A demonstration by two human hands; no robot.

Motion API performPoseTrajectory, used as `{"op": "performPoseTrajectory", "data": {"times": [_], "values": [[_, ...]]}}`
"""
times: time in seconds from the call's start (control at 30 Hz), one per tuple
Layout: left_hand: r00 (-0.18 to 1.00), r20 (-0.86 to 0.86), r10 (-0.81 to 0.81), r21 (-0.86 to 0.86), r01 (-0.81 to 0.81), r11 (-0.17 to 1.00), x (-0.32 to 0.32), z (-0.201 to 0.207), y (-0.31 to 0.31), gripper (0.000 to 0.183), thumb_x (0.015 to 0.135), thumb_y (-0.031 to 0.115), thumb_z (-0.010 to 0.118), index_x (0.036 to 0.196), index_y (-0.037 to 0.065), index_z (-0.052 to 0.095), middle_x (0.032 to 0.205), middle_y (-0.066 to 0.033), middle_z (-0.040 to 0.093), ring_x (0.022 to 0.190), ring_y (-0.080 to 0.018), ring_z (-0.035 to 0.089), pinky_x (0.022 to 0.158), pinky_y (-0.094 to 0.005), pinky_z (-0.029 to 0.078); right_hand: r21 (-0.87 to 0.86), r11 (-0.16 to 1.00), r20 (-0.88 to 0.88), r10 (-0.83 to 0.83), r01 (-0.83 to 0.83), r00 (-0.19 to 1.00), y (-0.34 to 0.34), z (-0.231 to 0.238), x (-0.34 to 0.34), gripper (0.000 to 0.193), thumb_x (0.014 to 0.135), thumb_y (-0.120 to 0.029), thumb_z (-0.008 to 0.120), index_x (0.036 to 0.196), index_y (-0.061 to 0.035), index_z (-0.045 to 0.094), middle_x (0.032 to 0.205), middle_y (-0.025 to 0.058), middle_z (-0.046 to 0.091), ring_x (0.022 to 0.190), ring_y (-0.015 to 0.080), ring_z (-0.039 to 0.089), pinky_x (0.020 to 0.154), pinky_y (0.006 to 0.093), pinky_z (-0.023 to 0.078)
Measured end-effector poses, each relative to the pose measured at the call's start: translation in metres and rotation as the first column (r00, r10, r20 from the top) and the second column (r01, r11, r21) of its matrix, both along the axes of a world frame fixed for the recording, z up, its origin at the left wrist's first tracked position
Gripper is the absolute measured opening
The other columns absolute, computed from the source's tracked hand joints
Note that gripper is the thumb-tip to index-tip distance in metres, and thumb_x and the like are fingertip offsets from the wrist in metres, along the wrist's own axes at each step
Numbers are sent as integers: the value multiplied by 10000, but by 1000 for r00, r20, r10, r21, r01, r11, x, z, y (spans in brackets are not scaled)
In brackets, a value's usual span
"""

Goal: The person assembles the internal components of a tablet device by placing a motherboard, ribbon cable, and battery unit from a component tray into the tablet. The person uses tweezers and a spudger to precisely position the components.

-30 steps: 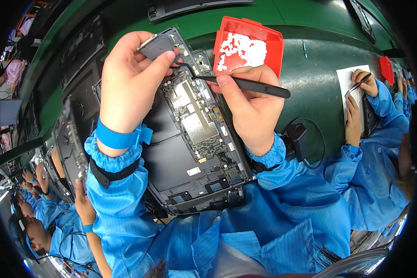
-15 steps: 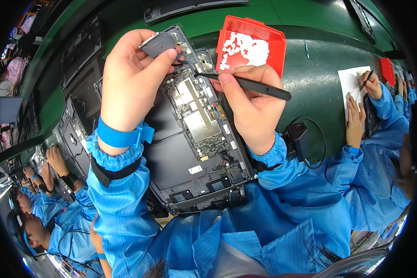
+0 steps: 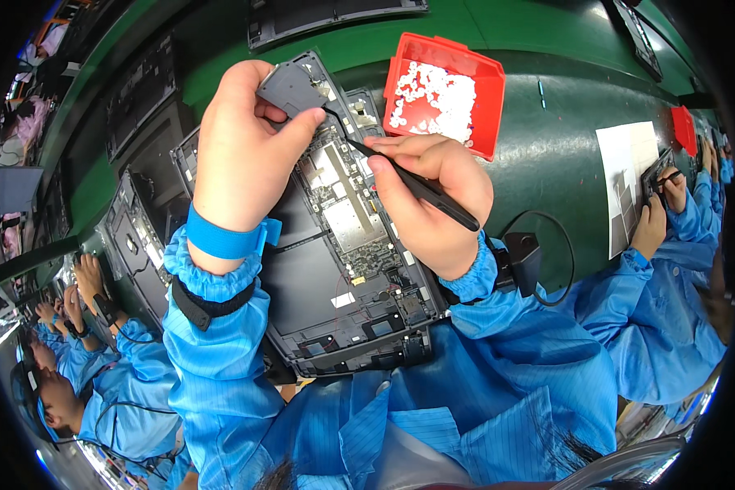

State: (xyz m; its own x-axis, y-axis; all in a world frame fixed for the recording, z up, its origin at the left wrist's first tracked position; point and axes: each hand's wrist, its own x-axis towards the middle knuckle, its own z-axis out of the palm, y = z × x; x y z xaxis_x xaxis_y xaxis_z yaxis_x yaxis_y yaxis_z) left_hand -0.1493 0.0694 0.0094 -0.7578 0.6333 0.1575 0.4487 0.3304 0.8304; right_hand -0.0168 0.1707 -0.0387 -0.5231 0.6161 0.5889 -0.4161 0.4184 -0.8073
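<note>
An opened tablet-like device lies in front of me, its dark grey chassis (image 3: 290, 278) showing a circuit board (image 3: 353, 224) with silver shields. My left hand (image 3: 249, 155), with a blue wrist strap, is closed at the device's far end, thumb and fingers pinching the near edge of a flat grey plate (image 3: 292, 86). Some of its fingers are hidden under the hand. My right hand (image 3: 437, 200) grips black tweezers (image 3: 429, 196). Their tips are at the board's far end, by a thin black strip (image 3: 335, 119) running from the plate's edge. Whether they touch the strip I cannot tell.
A red bin (image 3: 488, 110) of small white pieces stands beyond my right hand. A black boxy thing with a cable (image 3: 524, 260) lies right of my wrist. More opened devices (image 3: 139, 237) are at left. A co-worker's hands (image 3: 657, 220) work at far right by a printed sheet (image 3: 621, 180).
The grey plate has tilted down flatter at the device's far end, and my left hand shifted slightly right and nearer. The tweezers' handle has swung nearer to me. The co-worker's hands moved right.
</note>
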Motion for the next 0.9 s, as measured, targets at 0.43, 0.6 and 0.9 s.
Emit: {"op": "performPoseTrajectory", "data": {"times": [0.43,0.6,0.9], "values": [[991,-129,-41,-147,22,989,10,11,1,569,605,90,782,1064,11,456,815,-47,517,707,-108,479,586,-230,442,52,998,-20,33,-32,999,2,0,-1,175,664,81,684,715,28,526,713,138,597,683,249,642,583,304,496],[942,-325,-90,-179,32,983,8,3,3,572,564,107,718,1047,-42,450,939,-228,523,938,-382,511,834,-401,431,-43,999,132,26,-21,991,-1,0,8,172,684,60,693,777,18,555,791,109,623,723,175,616,619,272,476],[889,-448,99,-217,-215,952,62,28,-99,586,775,207,634,1205,-97,378,1161,-265,481,1111,-375,460,949,-395,368,167,959,459,131,-230,879,18,15,72,166,797,20,593,952,4,537,774,101,598,710,151,602,616,252,459]]}}
